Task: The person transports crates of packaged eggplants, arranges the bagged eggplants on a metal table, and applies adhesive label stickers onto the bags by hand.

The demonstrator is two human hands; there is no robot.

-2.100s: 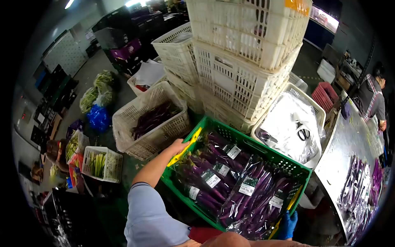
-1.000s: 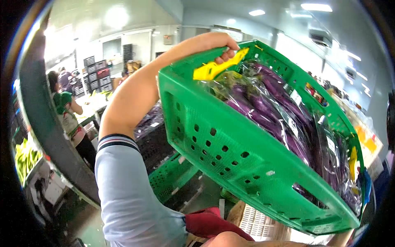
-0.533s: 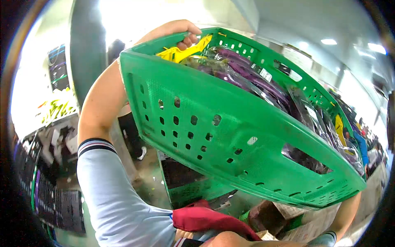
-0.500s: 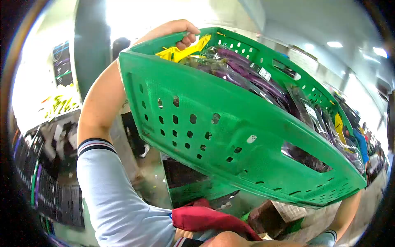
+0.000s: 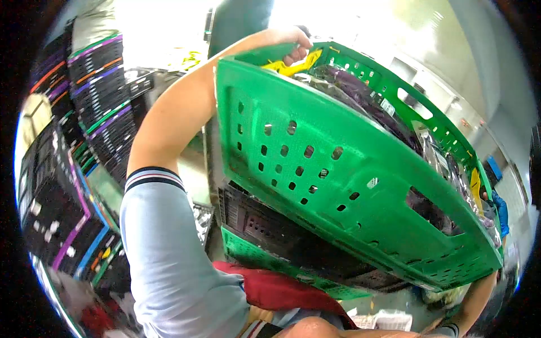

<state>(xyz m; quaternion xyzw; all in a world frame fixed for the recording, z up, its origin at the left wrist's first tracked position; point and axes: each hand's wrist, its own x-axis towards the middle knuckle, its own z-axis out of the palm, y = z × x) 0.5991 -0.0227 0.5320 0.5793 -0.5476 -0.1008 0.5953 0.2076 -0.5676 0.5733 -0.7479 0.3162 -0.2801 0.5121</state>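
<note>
A green plastic crate (image 5: pixel 315 163) with slotted walls fills the middle, held up and tilted with its right end lower. My left hand (image 5: pixel 298 49) is closed round its upper left end, beside a yellow handle (image 5: pixel 304 65). My right forearm (image 5: pixel 476 298) reaches up behind the crate's lower right end; most of that hand is hidden there, near a second yellow handle (image 5: pixel 475 183). Inside the crate lie several clear plastic packs of long, dark purple eggplants (image 5: pixel 355 90) with white labels.
Below the held crate is a black crate (image 5: pixel 265 219) above another green crate (image 5: pixel 242 248). Tall stacks of black crates (image 5: pixel 104 96) with coloured rims stand on the left. A white basket (image 5: pixel 391 321) is low at the right. Something blue (image 5: pixel 499 211) shows beyond the crate's right end.
My view has swung left, bringing the black crate stacks nearer into view. The held crate now hangs over the black and green crates below. Both arms still hold it.
</note>
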